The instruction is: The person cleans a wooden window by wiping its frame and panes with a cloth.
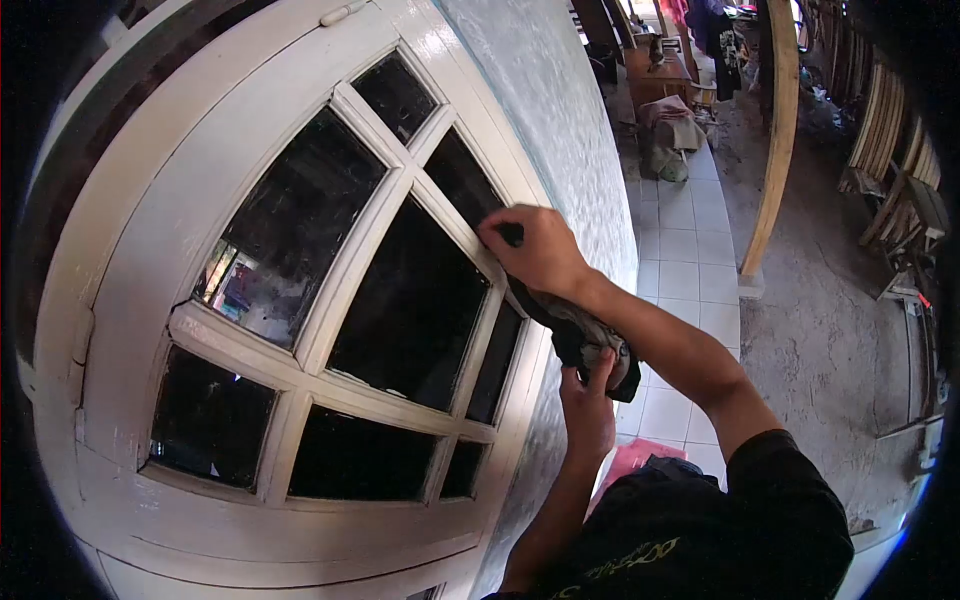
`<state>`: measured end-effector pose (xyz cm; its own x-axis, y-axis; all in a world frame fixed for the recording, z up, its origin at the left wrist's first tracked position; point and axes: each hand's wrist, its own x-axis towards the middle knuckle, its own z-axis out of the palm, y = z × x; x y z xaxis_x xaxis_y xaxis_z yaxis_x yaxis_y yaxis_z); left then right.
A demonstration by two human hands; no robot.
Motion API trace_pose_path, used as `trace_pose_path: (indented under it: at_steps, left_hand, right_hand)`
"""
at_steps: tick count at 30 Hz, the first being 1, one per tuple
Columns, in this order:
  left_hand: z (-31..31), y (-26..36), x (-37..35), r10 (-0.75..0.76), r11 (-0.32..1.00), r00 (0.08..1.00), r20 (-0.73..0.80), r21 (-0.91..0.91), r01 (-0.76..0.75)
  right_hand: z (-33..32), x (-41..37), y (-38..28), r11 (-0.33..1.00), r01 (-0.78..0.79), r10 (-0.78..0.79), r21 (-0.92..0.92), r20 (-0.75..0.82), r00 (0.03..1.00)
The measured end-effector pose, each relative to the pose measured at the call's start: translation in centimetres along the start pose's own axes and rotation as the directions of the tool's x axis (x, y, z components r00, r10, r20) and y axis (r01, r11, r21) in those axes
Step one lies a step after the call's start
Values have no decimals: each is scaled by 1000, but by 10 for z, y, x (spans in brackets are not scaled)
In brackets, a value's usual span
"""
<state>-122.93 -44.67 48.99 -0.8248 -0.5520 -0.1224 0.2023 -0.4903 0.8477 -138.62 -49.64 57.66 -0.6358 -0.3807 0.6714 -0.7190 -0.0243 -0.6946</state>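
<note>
A white-painted window frame (405, 175) with dark glass panes (410, 300) fills the left of the head view. My right hand (535, 248) is closed with curled fingers at the narrow upper right pane, against the wooden bar. A dark patch, apparently cloth, shows between its thumb and fingers. From beneath that wrist a crumpled black and grey cloth (600, 350) hangs down to my left hand (588, 408). The left thumb and fingers are closed around its lower bunched part. My right forearm hides part of the cloth.
A grey wall (560, 100) runs beside the window. White floor tiles (680, 250) lie along it, with a wooden post (780, 140) farther right. Cloth bundles (670, 130) sit near a wooden table (655, 65). Wooden planks (880, 120) lean at the far right.
</note>
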Motion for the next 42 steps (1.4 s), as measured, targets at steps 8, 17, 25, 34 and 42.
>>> trace_pose_path:
  at_steps: [8,17,25,34,42]
  left_hand:
    - [13,47,15,165,984,986,12,63,-165]
    - [-20,-45,8,-41,995,998,-53,92,46]
    - [-9,-9,8,9,993,1000,-22,122,-6]
    - [-3,35,25,97,982,995,-37,165,-90]
    - [-8,16,35,87,967,996,14,239,-88]
  right_hand:
    - [-5,52,-40,980,170,-152,108,-156,976]
    - [8,-29,27,998,55,-55,-32,2,999]
    - [3,-15,14,998,41,-40,48,-28,999]
    - [6,34,-23,963,223,-181,154,-246,952]
    - [11,28,1,978,202,-210,-56,-263,942]
